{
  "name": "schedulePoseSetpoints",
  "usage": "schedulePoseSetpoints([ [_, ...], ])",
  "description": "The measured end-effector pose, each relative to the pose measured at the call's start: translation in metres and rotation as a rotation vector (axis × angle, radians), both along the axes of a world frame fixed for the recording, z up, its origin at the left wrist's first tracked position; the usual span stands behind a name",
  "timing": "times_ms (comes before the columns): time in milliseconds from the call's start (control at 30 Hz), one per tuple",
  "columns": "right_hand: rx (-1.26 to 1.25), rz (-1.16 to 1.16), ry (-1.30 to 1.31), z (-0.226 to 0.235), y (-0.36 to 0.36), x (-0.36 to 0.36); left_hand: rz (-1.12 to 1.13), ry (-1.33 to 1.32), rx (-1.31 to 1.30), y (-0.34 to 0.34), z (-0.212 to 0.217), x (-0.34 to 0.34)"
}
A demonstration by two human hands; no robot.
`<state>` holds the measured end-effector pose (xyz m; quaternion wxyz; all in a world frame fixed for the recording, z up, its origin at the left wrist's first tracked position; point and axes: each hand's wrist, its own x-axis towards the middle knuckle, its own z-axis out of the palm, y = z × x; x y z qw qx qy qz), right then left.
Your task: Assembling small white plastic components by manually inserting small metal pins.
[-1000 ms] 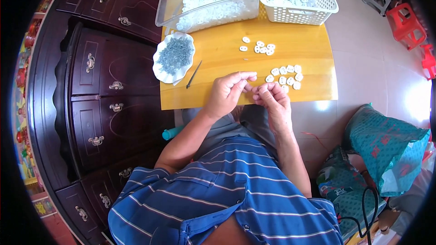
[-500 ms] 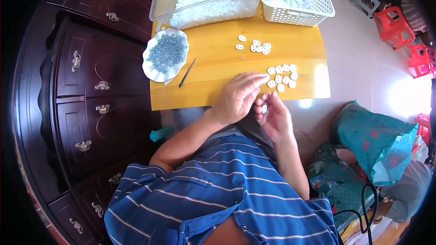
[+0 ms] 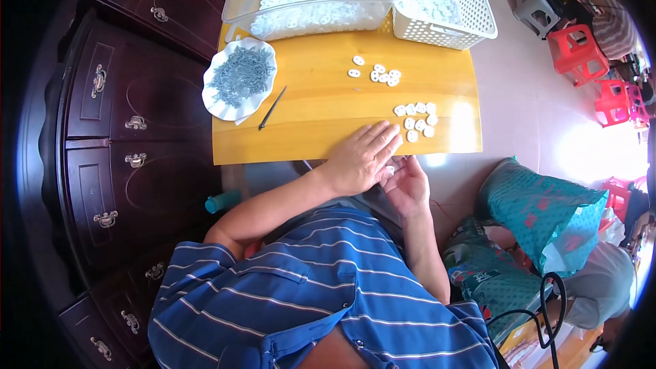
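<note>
My left hand [image 3: 362, 160] lies palm down across the near edge of the table [image 3: 307, 130], its fingers stretched out and partly over my right hand. Just below that edge, my right hand [image 3: 410, 188] is turned palm up and cupped. A small white plastic piece [image 3: 390, 171] shows at its curled fingers; other fingertips are hidden behind my left hand. Right of my left fingertips sits a group of white two-holed plastic pieces [image 3: 420, 124]. Farther back lie more of these white oval pieces [image 3: 379, 68], a few apart from the others.
A scalloped white dish [image 3: 263, 99] holds grey metal pins [image 3: 240, 76]. Beside it lies a dark pointed tool [image 3: 272, 108]. A clear bin [image 3: 321, 10] and white basket [image 3: 471, 27], both with white pieces, stand at the back. Dark drawers [image 3: 102, 116] flank the left; teal bags [image 3: 540, 212] the right.
My left hand has turned flatter and come down onto the table edge. My right hand has opened somewhat beneath it, palm up. The whole view has shifted slightly.
</note>
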<state>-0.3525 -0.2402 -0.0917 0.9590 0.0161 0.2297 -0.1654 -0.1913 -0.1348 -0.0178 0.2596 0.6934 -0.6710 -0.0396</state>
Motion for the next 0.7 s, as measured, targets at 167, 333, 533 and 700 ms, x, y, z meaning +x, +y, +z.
schedulePoseSetpoints([
  [167, 0.073, 0.060, -0.043, -0.007, -0.004, -0.004, -0.239, 0.119, -0.083, 0.007, -0.011, -0.027],
  [333, 0.027, 0.031, -0.052, -0.008, -0.008, -0.011, -0.155, 0.164, -0.159, -0.013, 0.005, -0.001],
  [533, 0.047, -0.018, 0.022, -0.007, -0.010, -0.012, -0.050, -0.011, -0.014, -0.029, 0.004, 0.015],
  [700, 0.014, -0.022, -0.041, -0.008, -0.018, -0.012, -0.068, -0.013, 0.000, -0.022, 0.000, 0.006],
])
